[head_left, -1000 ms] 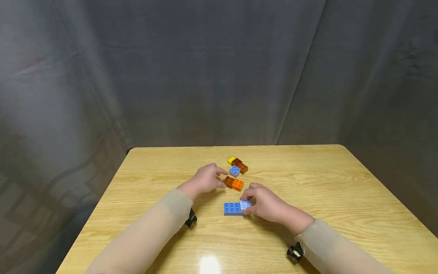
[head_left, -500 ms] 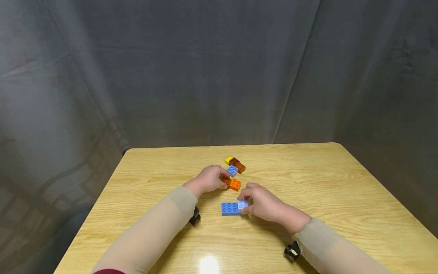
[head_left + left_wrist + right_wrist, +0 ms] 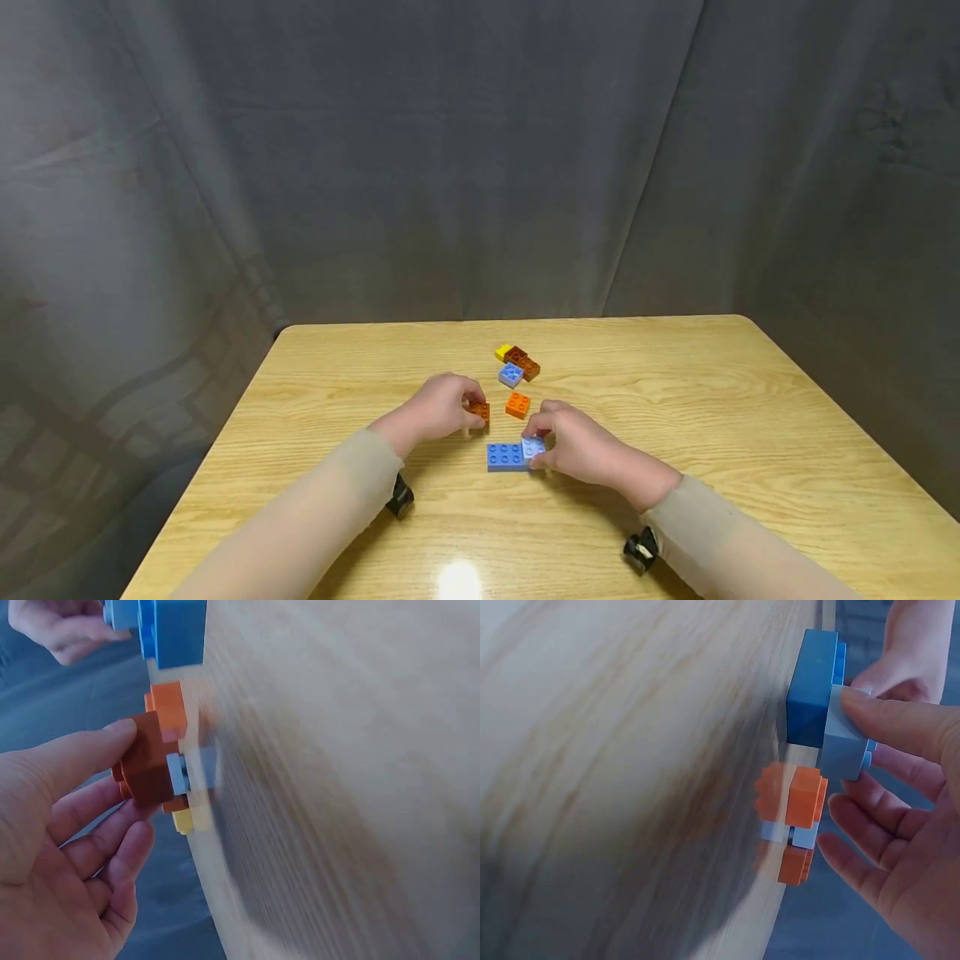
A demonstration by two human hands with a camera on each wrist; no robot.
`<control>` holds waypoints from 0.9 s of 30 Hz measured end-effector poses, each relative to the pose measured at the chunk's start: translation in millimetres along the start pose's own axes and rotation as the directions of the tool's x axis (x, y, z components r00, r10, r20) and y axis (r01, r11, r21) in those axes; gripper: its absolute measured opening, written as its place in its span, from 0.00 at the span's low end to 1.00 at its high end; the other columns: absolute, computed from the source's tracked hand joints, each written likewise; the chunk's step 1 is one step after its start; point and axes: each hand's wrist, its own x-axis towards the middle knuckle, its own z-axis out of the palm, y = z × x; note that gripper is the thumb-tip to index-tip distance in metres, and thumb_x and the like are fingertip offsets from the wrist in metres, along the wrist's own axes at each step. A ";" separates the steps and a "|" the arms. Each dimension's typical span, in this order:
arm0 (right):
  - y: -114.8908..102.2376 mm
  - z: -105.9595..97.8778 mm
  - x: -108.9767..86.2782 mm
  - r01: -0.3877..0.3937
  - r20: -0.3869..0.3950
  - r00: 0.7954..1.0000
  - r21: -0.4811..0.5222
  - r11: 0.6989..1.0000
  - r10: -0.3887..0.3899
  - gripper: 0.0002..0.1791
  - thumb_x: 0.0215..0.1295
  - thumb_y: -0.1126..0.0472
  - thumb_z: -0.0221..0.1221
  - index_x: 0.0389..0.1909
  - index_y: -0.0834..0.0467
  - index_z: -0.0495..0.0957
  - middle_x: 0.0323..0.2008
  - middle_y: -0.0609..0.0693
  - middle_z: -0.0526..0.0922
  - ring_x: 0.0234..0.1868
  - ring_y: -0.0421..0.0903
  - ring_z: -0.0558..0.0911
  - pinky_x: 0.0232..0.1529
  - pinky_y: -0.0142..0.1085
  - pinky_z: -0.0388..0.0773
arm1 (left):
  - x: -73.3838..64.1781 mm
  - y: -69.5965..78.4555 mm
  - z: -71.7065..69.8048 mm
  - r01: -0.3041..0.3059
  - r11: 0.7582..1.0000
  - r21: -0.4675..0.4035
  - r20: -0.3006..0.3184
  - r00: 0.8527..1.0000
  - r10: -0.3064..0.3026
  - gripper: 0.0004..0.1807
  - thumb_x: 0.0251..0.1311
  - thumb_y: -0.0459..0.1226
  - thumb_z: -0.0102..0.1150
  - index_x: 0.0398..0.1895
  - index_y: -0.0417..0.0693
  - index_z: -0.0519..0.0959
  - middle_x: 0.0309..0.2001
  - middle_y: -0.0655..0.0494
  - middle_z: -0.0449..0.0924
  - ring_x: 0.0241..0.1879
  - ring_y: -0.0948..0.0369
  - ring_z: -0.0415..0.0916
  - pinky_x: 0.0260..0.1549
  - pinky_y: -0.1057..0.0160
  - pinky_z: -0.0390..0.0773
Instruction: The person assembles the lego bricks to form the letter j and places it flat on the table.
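My left hand (image 3: 438,406) pinches a brown toy building brick (image 3: 481,410) between thumb and fingers. In the left wrist view this brown brick (image 3: 150,761) is held off the tabletop. A little nearer and to the right, my right hand (image 3: 581,446) grips a light blue square brick (image 3: 532,447) by its sides. That light blue brick (image 3: 844,739) sits on the right end of a longer blue brick (image 3: 503,457), overhanging its end in the right wrist view. The blue brick's left studs are exposed; whether the two are pressed fully together I cannot tell.
An orange brick (image 3: 517,406) lies between and beyond the hands. Farther back are an upturned light blue brick (image 3: 511,375), two brown bricks (image 3: 529,369) and a yellow brick (image 3: 503,352), close together. The wooden table (image 3: 675,400) ends before a grey curtain (image 3: 450,167).
My left hand has closed on the brown brick and drawn it left and nearer, away from the orange one. My right hand keeps its grip on the light blue brick in the same place.
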 end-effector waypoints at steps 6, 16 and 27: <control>2.5 1.0 0.3 -0.007 0.000 1.000 -0.002 1.000 0.007 0.15 0.49 0.62 0.76 0.38 0.52 0.84 0.31 0.42 0.71 0.34 0.45 0.71 0.36 0.37 0.69 | -23.8 4.1 -0.9 -0.056 0.995 -0.086 0.017 0.998 0.058 0.11 0.56 0.43 0.73 0.41 0.55 0.84 0.36 0.67 0.79 0.40 0.62 0.73 0.42 0.58 0.74; 2.9 -0.1 2.1 0.003 0.002 1.000 0.000 1.000 -0.003 0.15 0.49 0.63 0.76 0.38 0.52 0.84 0.30 0.43 0.71 0.34 0.45 0.71 0.35 0.36 0.69 | -36.2 11.4 7.8 -0.107 0.986 -0.125 -0.012 0.994 0.107 0.11 0.55 0.42 0.74 0.41 0.56 0.84 0.38 0.68 0.79 0.40 0.63 0.74 0.41 0.60 0.74; 4.3 0.6 2.7 0.000 0.005 1.000 0.015 1.000 0.000 0.15 0.49 0.63 0.76 0.37 0.52 0.84 0.31 0.43 0.71 0.35 0.48 0.72 0.35 0.36 0.69 | -41.5 17.0 13.8 -0.103 0.989 -0.104 -0.031 0.995 0.100 0.11 0.53 0.44 0.75 0.39 0.59 0.84 0.36 0.72 0.78 0.39 0.65 0.71 0.42 0.60 0.72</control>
